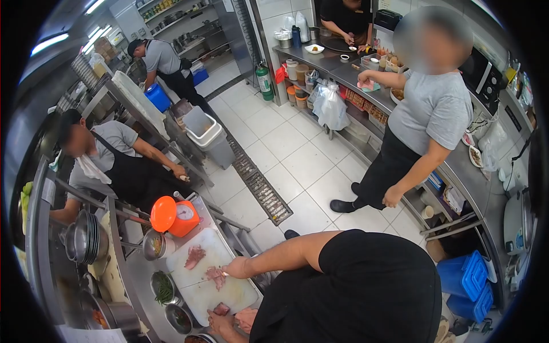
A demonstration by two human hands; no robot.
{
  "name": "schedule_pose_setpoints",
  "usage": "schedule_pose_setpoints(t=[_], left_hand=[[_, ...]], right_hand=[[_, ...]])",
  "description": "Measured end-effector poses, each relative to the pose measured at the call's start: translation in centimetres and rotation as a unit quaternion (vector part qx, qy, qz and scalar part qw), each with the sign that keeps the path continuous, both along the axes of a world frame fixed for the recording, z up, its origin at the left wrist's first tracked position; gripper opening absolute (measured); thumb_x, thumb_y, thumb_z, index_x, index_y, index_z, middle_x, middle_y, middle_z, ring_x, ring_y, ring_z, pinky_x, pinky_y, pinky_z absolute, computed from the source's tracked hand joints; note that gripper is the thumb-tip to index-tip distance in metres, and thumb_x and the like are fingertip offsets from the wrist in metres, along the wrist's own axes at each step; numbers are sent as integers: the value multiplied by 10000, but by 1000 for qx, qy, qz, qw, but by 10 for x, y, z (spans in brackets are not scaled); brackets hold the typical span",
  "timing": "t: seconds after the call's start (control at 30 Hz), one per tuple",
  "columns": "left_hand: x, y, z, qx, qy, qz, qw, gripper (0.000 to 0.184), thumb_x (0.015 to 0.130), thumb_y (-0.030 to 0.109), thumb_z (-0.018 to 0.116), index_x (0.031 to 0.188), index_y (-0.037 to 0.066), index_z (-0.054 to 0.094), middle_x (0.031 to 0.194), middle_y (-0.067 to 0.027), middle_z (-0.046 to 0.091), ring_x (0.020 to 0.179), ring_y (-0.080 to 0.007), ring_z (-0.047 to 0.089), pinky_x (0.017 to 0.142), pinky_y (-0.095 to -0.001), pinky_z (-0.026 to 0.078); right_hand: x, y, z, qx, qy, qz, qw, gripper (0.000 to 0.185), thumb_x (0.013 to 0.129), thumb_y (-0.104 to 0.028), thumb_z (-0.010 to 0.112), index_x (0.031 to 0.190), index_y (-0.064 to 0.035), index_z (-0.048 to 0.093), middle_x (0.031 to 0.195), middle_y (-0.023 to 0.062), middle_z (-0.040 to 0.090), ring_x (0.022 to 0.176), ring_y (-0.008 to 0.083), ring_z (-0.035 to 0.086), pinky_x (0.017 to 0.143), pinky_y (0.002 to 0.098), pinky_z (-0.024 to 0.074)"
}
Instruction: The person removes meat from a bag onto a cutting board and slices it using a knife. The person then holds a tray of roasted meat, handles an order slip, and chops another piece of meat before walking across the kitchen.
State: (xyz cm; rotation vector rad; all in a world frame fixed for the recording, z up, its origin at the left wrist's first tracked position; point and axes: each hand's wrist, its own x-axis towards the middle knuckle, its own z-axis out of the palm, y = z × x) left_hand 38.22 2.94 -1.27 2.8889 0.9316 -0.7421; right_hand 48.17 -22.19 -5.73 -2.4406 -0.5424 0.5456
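Note:
My right hand (237, 267) is closed above the white cutting board (237, 291), beside several thin slices of raw meat (215, 278). A small pale part shows at its fingers; what it grips is too small to name. Lower down, my left hand (222, 323) has its fingers on a darker piece of raw meat (221, 309) at the board's near end. A larger pink piece of meat (246, 319) lies beside that hand, partly hidden by my black sleeve and body. Farther up the board rests another flat piece of meat (195, 256).
An orange scale (182, 219) stands past the board. Bowls of green vegetables (164, 287) and dark liquid (178, 318) line its left side. Co-workers stand at left, back and right. A floor drain (257, 180) crosses the tiles; blue bins (463, 280) sit at right.

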Motion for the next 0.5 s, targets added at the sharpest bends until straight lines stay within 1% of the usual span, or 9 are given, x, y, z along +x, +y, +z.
schedule_pose_setpoints(t=[0.03, 0.13, 0.23, 0.33, 0.43, 0.5], left_hand=[[0, 0, 1, -2, 4, -6, 1000, 1274, 592, 269, 939, 1658, 215, 243, 1608, -115, 435, 1479, -325, 438, 1275, -633, 104], [5, 5, -3, 4, 8, -8, 1000, 1285, 556, 258, 955, 1646, 232, 276, 1580, -111, 466, 1465, -314, 460, 1274, -634, 107], [11, 9, -7, 18, 27, -18, 999, 1316, 527, 281, 983, 1641, 238, 283, 1577, -102, 481, 1453, -301, 486, 1270, -632, 151], [13, 10, -2, 17, 38, -38, 998, 1300, 513, 294, 991, 1626, 239, 321, 1552, -100, 509, 1421, -303, 522, 1256, -656, 166], [19, 14, -3, 13, 46, -52, 998, 1291, 507, 294, 995, 1617, 227, 340, 1519, -110, 542, 1406, -302, 538, 1244, -673, 170], [21, 8, 4, 17, 53, -62, 997, 1300, 501, 283, 998, 1617, 222, 334, 1496, -126, 560, 1402, -304, 541, 1241, -675, 170]], right_hand=[[-1, -1, 2, -5, 3, 3, 1000, 373, 1064, -290, 397, 1253, -62, 624, 1083, 279, 701, 1034, 475, 701, 917, 555, 548], [-3, -2, 6, 3, 10, -6, 1000, 402, 1077, -312, 376, 1268, -61, 625, 1095, 288, 699, 1040, 477, 699, 925, 556, 545], [-2, 2, -6, 15, -19, -23, 999, 280, 1030, -252, 445, 1162, -60, 601, 999, 270, 708, 963, 469, 721, 840, 572, 559], [-3, 0, 2, 8, 21, -23, 999, 463, 1085, -364, 345, 1236, -49, 650, 1118, 302, 695, 1061, 487, 688, 950, 556, 532], [1, 4, -8, 26, 55, -51, 997, 507, 1088, -399, 327, 1240, -54, 666, 1168, 325, 681, 1097, 499, 669, 1000, 548, 505], [0, 3, -6, 30, 53, -45, 997, 541, 1087, -428, 319, 1246, -45, 667, 1189, 337, 673, 1120, 504, 657, 1027, 540, 486]])
